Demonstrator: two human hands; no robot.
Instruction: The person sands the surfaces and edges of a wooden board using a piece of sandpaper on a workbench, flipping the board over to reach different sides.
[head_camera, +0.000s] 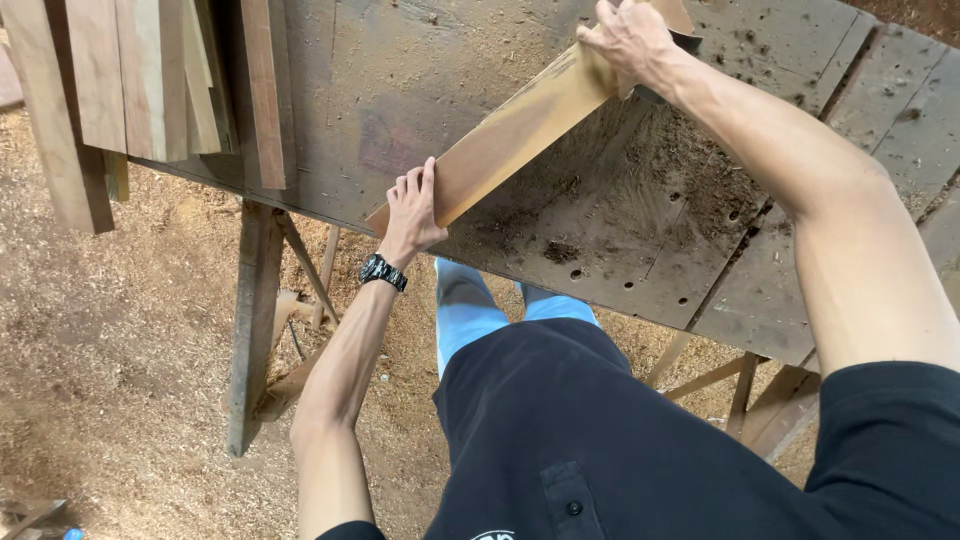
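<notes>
A long brown wooden plank (510, 135) lies slanted across a worn, dusty workbench (620, 230). My left hand (412, 208), with a dark watch on its wrist, grips the plank's near end at the bench's front edge. My right hand (632, 40) holds the plank's far end near the top of the view. The plank runs between both hands, resting on or just above the bench top.
A stack of wooden boards (150, 80) lies on the bench at the upper left, overhanging its edge. Wooden trestle legs (255, 320) stand under the bench. Sawdust covers the floor (110, 330). More trestle braces (760, 400) show at the lower right.
</notes>
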